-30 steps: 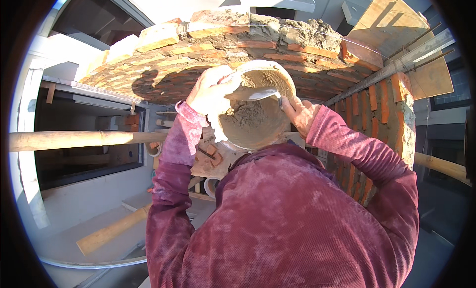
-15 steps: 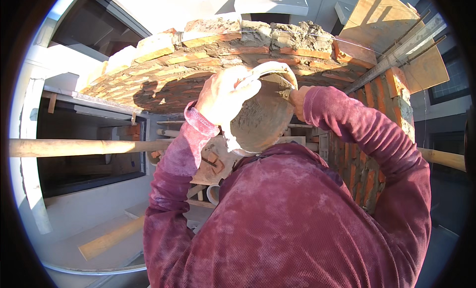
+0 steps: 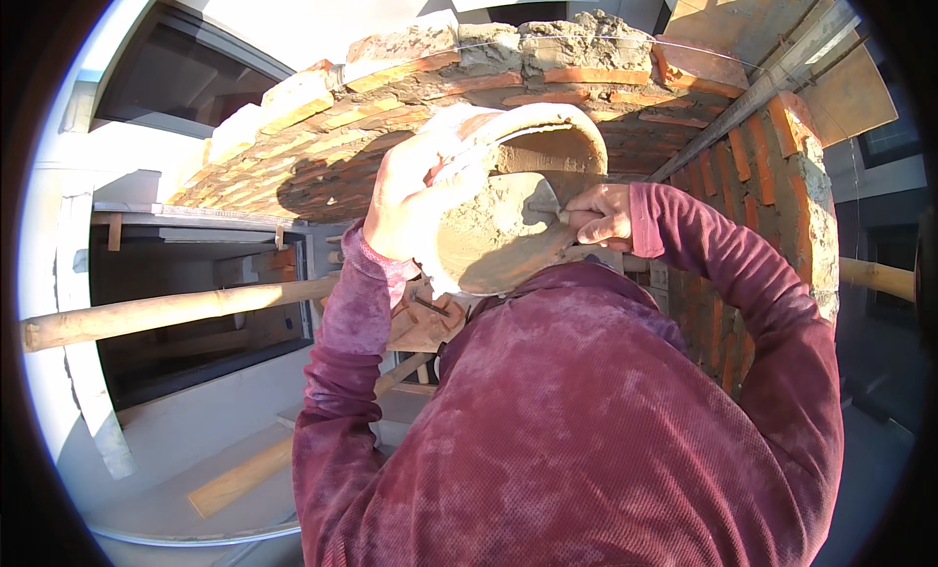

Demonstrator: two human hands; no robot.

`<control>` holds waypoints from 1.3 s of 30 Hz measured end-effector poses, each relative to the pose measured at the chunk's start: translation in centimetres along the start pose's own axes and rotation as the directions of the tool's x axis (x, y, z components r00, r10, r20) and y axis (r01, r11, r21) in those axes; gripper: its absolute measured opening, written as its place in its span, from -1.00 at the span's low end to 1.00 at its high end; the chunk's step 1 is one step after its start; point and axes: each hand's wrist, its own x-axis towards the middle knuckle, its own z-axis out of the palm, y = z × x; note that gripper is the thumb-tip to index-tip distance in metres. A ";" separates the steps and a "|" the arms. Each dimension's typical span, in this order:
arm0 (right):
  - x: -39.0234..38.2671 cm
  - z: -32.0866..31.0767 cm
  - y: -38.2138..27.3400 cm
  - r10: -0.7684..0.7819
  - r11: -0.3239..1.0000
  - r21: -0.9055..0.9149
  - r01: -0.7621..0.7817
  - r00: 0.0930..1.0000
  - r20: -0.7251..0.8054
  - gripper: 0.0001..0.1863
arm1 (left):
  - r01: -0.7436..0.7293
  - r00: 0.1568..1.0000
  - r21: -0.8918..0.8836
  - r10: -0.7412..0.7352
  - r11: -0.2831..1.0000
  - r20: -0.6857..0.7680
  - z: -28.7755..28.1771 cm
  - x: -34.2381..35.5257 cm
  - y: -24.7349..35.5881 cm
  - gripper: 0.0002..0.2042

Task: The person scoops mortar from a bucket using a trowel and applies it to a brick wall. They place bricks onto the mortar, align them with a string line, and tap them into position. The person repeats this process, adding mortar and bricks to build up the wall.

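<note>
My left hand [image 3: 415, 188] is closed on the left rim of a round, mortar-crusted bucket [image 3: 590, 142], which tilts so that its inside shows. A heap of wet grey mortar [image 3: 489, 215] lies in it, partly in sunlight. My right hand [image 3: 603, 216] is closed round the handle of a trowel [image 3: 545, 204] at the bucket's right side. The blade reaches in over the mortar, and much of it is hidden by mortar. Both hands are in front of my chest, on the near side of a curved brick wall [image 3: 391, 127].
Rough mortar [image 3: 596, 47] tops the wall's middle, with a thin string stretched along it. A metal bar [image 3: 723, 123] and plywood board [image 3: 850, 96] stand at the right. A bamboo pole [image 3: 186, 311] crosses at the left, before a window opening. Below lies a plank [image 3: 239, 479].
The bucket has tipped further toward me, showing more of the mortar. My right hand has come down and nearer with the trowel, while my left hand keeps its hold.
</note>
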 end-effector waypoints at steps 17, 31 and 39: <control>-6.0 -3.2 -1.0 0.044 0.757 0.653 -0.023 0.999 -0.015 -0.50 | 0.061 0.805 -0.317 -0.235 0.946 -0.544 0.3 0.2 -10.3 -0.83; -6.1 -15.2 -3.9 -0.415 0.410 -0.810 -0.418 0.706 -0.574 -0.50 | 0.072 0.762 -0.578 -0.418 0.813 -0.494 3.7 2.8 -17.7 -0.82; -5.7 -13.1 -2.4 -0.437 0.403 -0.776 -0.485 0.643 -0.628 -0.51 | 0.057 0.682 -0.766 -0.585 0.641 -0.439 6.7 5.7 -19.1 -0.80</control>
